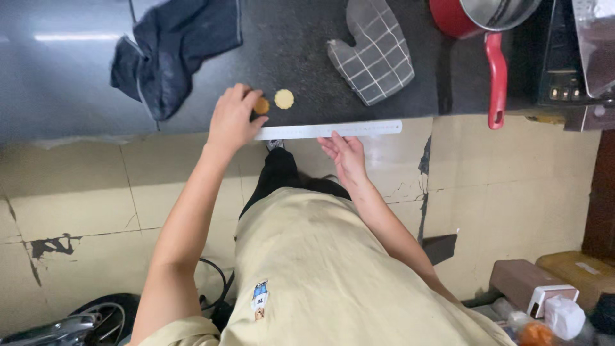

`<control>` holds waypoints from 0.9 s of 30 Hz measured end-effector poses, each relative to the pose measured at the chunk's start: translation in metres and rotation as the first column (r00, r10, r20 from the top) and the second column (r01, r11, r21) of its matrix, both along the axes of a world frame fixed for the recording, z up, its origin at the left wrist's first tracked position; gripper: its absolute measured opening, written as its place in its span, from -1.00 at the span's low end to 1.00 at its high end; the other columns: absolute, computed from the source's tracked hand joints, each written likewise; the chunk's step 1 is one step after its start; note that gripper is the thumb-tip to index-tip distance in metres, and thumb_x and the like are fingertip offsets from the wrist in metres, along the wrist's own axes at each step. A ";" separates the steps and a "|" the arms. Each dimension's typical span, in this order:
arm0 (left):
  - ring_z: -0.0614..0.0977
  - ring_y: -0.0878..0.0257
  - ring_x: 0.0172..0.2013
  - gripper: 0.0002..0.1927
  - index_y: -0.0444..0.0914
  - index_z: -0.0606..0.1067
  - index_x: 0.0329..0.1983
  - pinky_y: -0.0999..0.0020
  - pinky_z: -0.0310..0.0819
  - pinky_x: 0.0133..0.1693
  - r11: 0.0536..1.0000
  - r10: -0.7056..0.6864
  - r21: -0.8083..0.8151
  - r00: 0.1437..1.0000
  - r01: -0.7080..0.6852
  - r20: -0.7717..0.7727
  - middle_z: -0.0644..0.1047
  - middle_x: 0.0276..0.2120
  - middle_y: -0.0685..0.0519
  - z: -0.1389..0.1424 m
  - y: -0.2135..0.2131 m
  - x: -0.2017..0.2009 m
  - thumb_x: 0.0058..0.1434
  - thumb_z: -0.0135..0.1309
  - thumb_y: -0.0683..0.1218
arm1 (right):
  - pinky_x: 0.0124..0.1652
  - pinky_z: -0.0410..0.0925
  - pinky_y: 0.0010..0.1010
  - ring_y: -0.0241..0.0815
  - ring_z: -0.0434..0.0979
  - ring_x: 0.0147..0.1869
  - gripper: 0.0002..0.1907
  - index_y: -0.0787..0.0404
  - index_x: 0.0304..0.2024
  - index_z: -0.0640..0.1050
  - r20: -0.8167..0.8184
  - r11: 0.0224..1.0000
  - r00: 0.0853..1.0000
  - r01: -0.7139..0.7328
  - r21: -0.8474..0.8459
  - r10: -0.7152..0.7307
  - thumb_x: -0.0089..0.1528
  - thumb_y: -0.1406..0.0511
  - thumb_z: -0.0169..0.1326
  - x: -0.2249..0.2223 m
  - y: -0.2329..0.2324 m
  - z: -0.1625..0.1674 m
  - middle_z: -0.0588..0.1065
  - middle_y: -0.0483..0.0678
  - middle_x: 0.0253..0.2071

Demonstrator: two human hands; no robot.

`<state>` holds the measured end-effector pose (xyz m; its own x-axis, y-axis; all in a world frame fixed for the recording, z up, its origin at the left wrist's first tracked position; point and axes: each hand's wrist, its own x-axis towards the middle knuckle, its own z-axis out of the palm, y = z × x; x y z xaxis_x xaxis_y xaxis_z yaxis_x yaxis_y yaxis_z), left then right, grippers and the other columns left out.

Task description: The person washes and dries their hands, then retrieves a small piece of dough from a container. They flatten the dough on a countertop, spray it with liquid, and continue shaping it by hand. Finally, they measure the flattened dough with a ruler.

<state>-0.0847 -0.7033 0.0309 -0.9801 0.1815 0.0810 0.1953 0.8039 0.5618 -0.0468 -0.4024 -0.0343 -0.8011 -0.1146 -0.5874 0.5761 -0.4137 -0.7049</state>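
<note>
the dark counter (70, 70) carries everything, with a dark blue cloth (170, 48) bunched at its back, a grey checked oven mitt (375, 54) to the right and a red saucepan (490, 38) beyond that. a long steel ruler (330, 130) lies along the counter's front edge. the left hand (232, 118) pinches a small brown biscuit (261, 106) between its fingertips, holding it just above the ruler's left end. the right hand (344, 154) hangs loose and open below the ruler, holding nothing. a paler scalloped biscuit (284, 98) already sits just beside the brown one. one biscuit looks placed, the second probably not yet let go, though the fingers hide the contact.
</note>
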 end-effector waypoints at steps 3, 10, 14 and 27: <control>0.51 -0.01 -0.10 -0.56 -0.24 0.54 -0.07 0.10 0.42 -0.09 0.995 -0.083 -0.066 0.996 0.081 -0.043 0.47 -0.13 -0.04 -0.009 -0.016 -0.019 -0.02 0.38 -0.09 | 0.01 0.47 -0.36 -0.13 0.65 0.05 -0.83 0.28 -0.12 0.51 0.030 0.999 0.999 0.032 0.005 -0.032 0.36 0.28 0.09 -0.014 -0.032 -0.003 0.59 0.02 -0.10; 0.52 -0.01 -0.09 -0.59 -0.24 0.54 -0.06 0.11 0.44 -0.05 1.000 0.015 -0.001 1.000 -0.015 -0.006 0.46 -0.16 -0.04 -0.013 -0.073 -0.029 0.01 0.37 -0.13 | -0.17 0.47 -0.44 -0.19 0.68 -0.13 -0.71 0.28 -0.20 0.56 0.207 0.967 0.978 -0.075 0.244 0.024 0.29 0.15 0.13 -0.034 -0.075 0.009 0.62 -0.01 -0.21; 0.51 -0.05 -0.05 -0.54 -0.28 0.53 0.00 0.10 0.43 -0.02 0.997 0.026 0.066 0.999 -0.028 0.026 0.46 -0.13 -0.08 -0.009 -0.081 -0.023 0.01 0.35 -0.16 | -0.32 0.36 -0.35 -0.15 0.57 -0.36 -0.66 0.30 -0.20 0.64 0.129 0.582 0.962 -0.249 0.774 0.240 0.34 0.12 0.19 -0.051 -0.036 0.039 0.60 0.06 -0.35; 0.49 -0.08 0.00 -0.48 -0.30 0.52 0.05 0.12 0.42 0.04 0.985 -0.028 0.169 0.999 0.021 0.041 0.44 -0.03 -0.09 -0.012 -0.091 -0.025 -0.03 0.33 -0.22 | 0.27 0.28 -0.16 0.12 0.36 0.31 -0.67 0.22 0.10 0.56 -0.291 0.060 0.563 0.392 0.918 0.773 0.28 0.36 0.23 -0.149 0.005 0.053 0.40 0.09 0.18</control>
<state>-0.1092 -0.7946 0.0187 -0.9787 0.1928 0.0700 0.1863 0.6926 0.6968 -0.1959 -0.3979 0.0182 -0.9234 -0.2557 0.2864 -0.3505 0.8657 -0.3574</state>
